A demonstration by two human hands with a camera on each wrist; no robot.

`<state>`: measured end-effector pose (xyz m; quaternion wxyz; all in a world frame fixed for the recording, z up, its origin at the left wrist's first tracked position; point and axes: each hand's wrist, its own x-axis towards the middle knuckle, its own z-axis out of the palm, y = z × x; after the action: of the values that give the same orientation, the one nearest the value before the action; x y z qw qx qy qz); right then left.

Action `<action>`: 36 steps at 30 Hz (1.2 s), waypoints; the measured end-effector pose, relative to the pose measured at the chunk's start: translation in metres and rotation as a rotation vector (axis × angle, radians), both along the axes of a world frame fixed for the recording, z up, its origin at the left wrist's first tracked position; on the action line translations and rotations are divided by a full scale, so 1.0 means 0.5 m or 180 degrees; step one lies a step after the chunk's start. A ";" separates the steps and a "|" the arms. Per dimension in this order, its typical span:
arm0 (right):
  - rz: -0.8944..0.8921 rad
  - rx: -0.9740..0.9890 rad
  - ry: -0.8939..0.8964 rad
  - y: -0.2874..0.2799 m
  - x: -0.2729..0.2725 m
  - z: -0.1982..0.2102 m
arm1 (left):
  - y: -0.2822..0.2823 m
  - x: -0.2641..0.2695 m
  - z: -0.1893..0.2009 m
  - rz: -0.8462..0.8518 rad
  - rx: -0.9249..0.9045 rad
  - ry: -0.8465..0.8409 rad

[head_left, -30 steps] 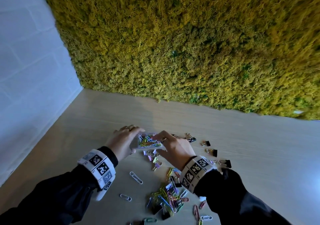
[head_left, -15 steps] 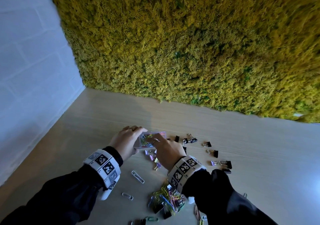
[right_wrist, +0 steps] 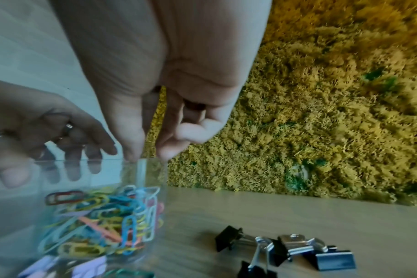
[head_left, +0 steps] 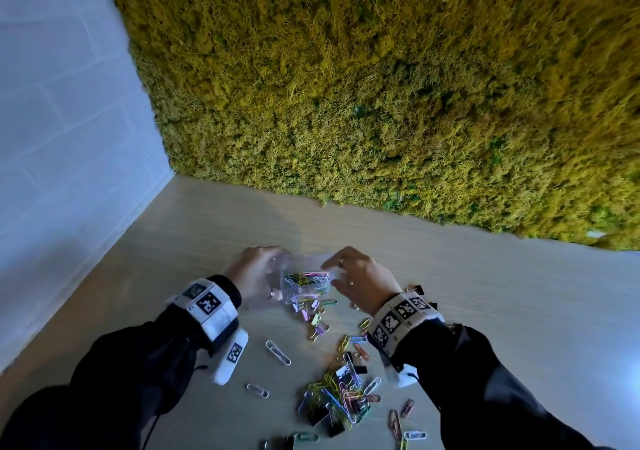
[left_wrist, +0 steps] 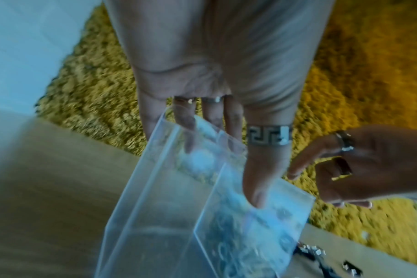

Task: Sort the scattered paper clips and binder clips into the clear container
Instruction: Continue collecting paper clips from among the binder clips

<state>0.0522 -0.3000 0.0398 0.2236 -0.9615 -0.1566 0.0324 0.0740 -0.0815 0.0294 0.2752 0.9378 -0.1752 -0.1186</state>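
A clear container (head_left: 304,285) holding several coloured paper clips (right_wrist: 102,216) is gripped between both hands. My left hand (head_left: 277,271) holds its left wall, thumb (left_wrist: 257,188) on the near side and fingers behind the plastic. My right hand (head_left: 332,273) pinches the right rim with thumb (right_wrist: 131,143) and a fingertip at the corner. The container (left_wrist: 169,225) looks tilted in the left wrist view. Loose paper clips (head_left: 339,397) lie in a heap near me. Black binder clips (right_wrist: 286,248) lie on the table to the container's right.
A pale wooden table (head_left: 485,293) meets a yellow-green moss wall (head_left: 381,86) at the back and a white wall (head_left: 62,138) on the left. Small pastel binder clips (head_left: 317,325) and single paper clips (head_left: 277,352) lie just in front of the container.
My right hand has shifted from over the container's top to its right rim. The left hand keeps its hold on the left side.
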 end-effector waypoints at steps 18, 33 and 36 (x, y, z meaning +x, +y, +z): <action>0.0368 -0.0812 0.0832 0.071 0.020 0.157 | 0.044 0.044 0.114 -0.0100 -0.1374 0.1236; 0.0374 0.0086 0.0583 0.049 0.044 0.126 | 0.046 0.048 0.092 0.0057 -0.1219 0.0635; 0.0173 0.0801 0.0421 0.012 0.041 0.091 | 0.041 0.055 0.053 0.0303 -0.1176 0.0385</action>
<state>0.0727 -0.2941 0.0851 0.3512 -0.9170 -0.1704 0.0817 0.1017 -0.0609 0.0560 0.4579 0.8698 -0.1325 -0.1274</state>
